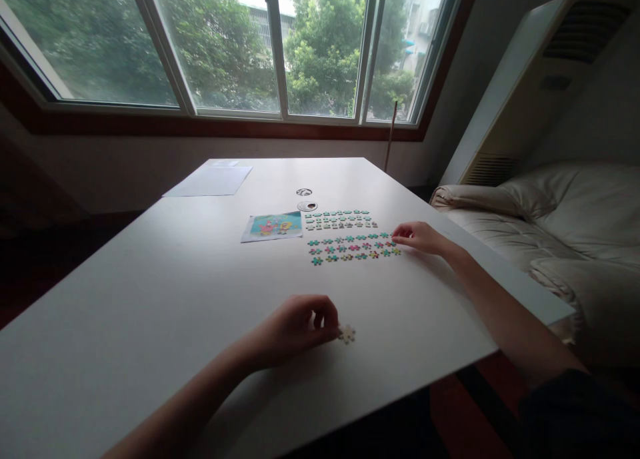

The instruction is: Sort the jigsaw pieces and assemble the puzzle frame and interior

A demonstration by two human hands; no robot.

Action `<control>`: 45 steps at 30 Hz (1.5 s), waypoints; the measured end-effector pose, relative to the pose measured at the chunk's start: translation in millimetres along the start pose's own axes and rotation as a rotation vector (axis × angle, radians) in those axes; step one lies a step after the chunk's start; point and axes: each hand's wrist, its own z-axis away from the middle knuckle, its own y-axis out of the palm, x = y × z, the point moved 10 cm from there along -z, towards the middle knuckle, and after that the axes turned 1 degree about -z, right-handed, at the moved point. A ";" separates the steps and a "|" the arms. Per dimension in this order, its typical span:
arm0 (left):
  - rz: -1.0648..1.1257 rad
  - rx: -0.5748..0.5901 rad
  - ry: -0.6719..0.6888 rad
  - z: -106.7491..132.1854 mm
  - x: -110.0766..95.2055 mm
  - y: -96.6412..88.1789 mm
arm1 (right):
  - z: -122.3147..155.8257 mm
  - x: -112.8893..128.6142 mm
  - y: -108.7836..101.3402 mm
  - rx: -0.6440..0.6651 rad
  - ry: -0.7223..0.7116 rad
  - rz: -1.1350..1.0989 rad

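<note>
Low over the front of the white table, my left hand [300, 326] is closed, pinching a jigsaw puzzle piece [347, 333] by its edge. The pale side of that piece faces up. My right hand [417, 237] reaches to the right end of the nearer rows of coloured jigsaw puzzle pieces [354, 248]. Its thumb and fingertips are pressed together at an end piece, partly hiding it. Farther back lie more rows of smaller-looking border pieces [341, 220]. To the left of the rows is a picture sheet [274, 226] with cartoon figures.
Two round items [307, 206] lie behind the picture sheet. Pale flat sheets [210, 180] rest at the table's far left. A cream sofa [500, 226] stands along the right side of the white table [150, 299], with a tall floor unit [525, 79] behind it.
</note>
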 end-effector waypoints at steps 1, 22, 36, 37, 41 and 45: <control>0.096 -0.037 -0.031 -1.1 2.7 -4.0 | 0.6 11.6 -0.3 -0.022 -0.035 -0.016; 0.555 -0.458 -0.212 -3.4 42.0 -37.2 | 56.0 198.0 42.1 -0.244 -0.530 -0.204; 0.737 -0.469 -0.287 -2.5 46.0 -32.9 | 61.3 199.8 34.5 -0.335 -0.541 -0.242; 0.747 -0.470 -0.288 -2.7 46.0 -32.8 | 62.0 200.5 35.1 -0.341 -0.546 -0.232; 0.680 -0.440 -0.267 -3.7 45.5 -32.2 | 64.3 203.0 36.5 -0.361 -0.566 -0.199; 0.586 -0.415 -0.255 -3.6 46.7 -32.1 | 65.2 203.6 34.3 -0.376 -0.572 -0.183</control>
